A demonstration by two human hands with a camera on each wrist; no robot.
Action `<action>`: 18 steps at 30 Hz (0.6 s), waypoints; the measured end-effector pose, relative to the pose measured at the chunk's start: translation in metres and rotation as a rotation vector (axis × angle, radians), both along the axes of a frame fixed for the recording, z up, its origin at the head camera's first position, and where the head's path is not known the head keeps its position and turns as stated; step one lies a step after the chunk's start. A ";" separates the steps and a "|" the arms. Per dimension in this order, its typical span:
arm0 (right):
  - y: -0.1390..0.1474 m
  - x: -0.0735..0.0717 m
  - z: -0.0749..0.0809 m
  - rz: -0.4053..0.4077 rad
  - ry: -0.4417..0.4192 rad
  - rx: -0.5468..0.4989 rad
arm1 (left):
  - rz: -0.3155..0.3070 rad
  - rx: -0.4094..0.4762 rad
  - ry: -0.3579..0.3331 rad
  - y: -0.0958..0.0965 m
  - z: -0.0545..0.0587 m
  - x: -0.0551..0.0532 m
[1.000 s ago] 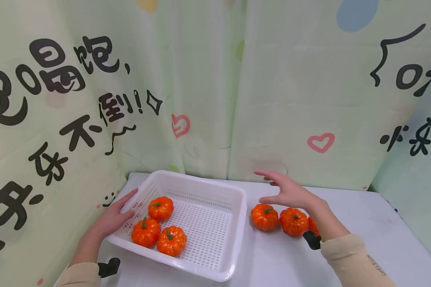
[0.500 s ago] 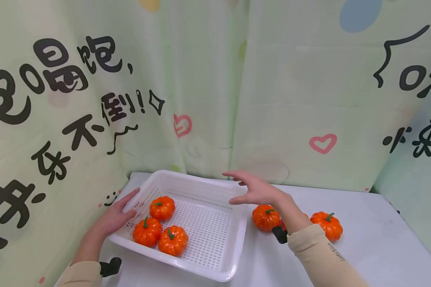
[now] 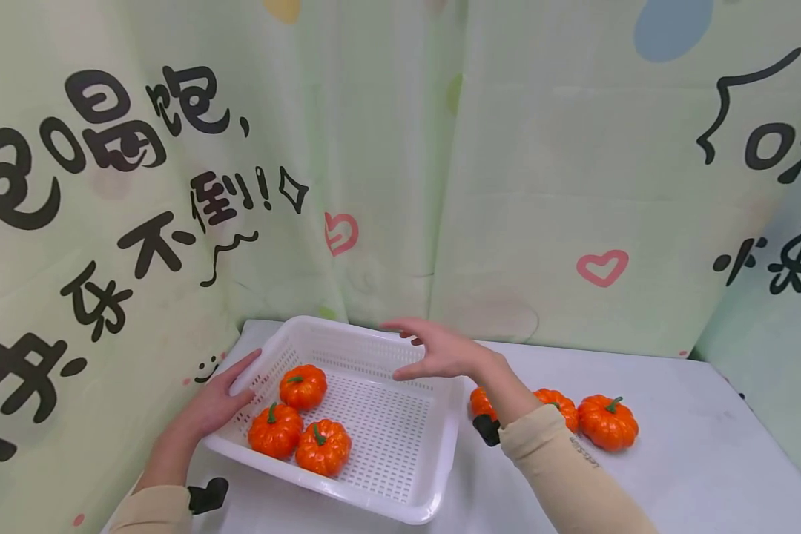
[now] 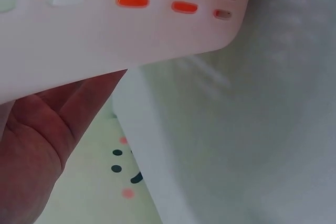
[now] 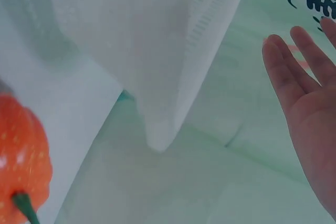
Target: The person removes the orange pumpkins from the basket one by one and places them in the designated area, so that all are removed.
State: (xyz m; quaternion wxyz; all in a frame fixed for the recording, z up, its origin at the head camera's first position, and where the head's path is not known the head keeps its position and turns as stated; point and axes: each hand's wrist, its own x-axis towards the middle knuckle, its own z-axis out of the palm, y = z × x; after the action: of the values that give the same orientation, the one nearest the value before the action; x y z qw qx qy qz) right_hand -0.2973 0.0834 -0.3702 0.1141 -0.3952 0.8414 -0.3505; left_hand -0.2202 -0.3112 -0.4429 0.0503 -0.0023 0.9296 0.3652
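A white slotted plastic basket (image 3: 387, 445) stands at an angle on the table, with three glossy orange pumpkins (image 3: 300, 387) grouped in its left part. My left hand (image 3: 216, 404) rests along the basket's left rim, its fingers straight. In the left wrist view those fingers pass behind the edge of the basket wall (image 4: 105, 45), which hides their tips. Over the back right of the basket hovers my right hand (image 3: 434, 352), thumb and fingers spread apart and holding nothing. The right wrist view shows that palm (image 5: 315, 114) and extended fingers.
To the right of the basket, three more pumpkins (image 3: 607, 423) line up on the white table (image 3: 694, 445); my right forearm partly covers two of them. A pale green printed curtain (image 3: 534, 185) hangs behind the table and along both sides.
My right hand has travelled left, from above the pumpkins on the table to over the basket. The rightmost pumpkin has come out from behind the forearm. My left hand stays at the rim.
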 end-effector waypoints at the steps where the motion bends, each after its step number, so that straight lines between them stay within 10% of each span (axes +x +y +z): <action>1: -0.004 0.000 0.000 0.007 -0.006 -0.001 | 0.001 0.000 0.000 0.000 0.000 0.000; 18: -0.054 0.004 -0.002 0.106 -0.007 0.067 | 0.013 -0.006 -0.002 0.001 0.000 0.000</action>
State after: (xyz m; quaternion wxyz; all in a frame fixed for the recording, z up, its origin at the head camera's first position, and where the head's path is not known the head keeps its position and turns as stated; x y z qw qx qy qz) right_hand -0.2936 0.0290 -0.3723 0.1483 -0.4340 0.8301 -0.3170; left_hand -0.2199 -0.3105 -0.4426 0.0486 -0.0090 0.9307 0.3625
